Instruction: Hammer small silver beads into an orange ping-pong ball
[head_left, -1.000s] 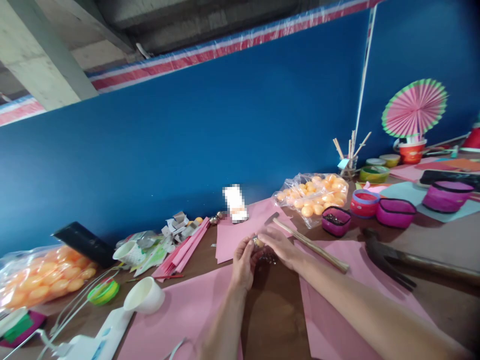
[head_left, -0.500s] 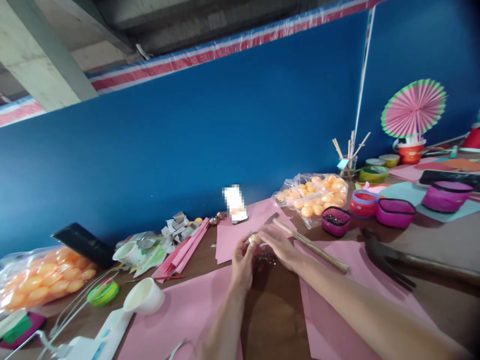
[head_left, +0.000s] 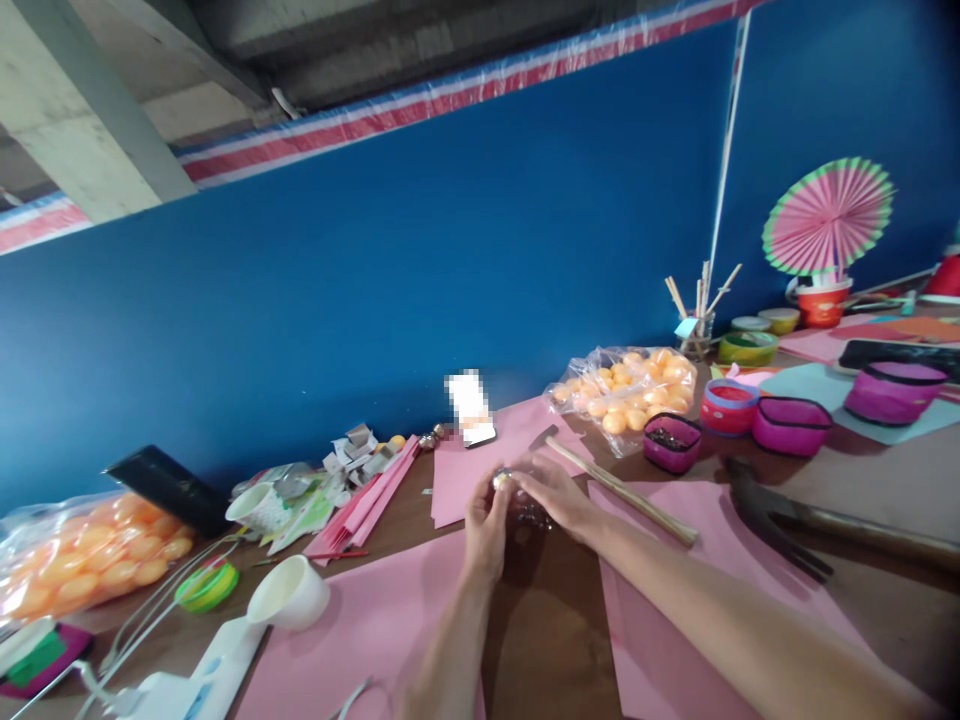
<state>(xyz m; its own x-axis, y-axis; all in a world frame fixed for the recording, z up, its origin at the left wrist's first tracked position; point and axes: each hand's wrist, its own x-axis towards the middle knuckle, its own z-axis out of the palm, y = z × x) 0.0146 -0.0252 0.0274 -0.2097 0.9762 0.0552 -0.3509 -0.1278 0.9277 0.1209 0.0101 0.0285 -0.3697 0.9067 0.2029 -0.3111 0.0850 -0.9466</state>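
1. Pink paper sheets (head_left: pixel 360 620) cover much of the brown table (head_left: pixel 551 640), and both hands meet over the bare strip between two sheets.
2. Left hand (head_left: pixel 486 525) is raised with its fingers curled up, pinching a small round piece (head_left: pixel 502 478) at the fingertips.
3. Right hand (head_left: pixel 553 492) reaches in from the right, palm down, and its fingertips close on the same piece from the other side, so both hands grip it together.
4. That piece is held just above the table, in front of the far pink sheet. It looks shiny and pale, but it is too small to tell more.
5. It reads as roughly round, so no long axis shows, and I cannot tell which way it points.
6. Right under the hands a small heap of dark bits (head_left: pixel 534 517) lies on the wood.
7. Just beside the right hand lies a small hammer (head_left: pixel 622 490). Its wooden handle runs from the head at the far left down towards the near right, flat on the table.
8. A bigger dark hammer (head_left: pixel 780 520) lies further right, head towards the hands and handle running off to the right.
9. Behind sit a bag of orange balls (head_left: pixel 626 385) and a magenta tub (head_left: pixel 672 441). A white cup (head_left: pixel 289 592) lies well to the left.
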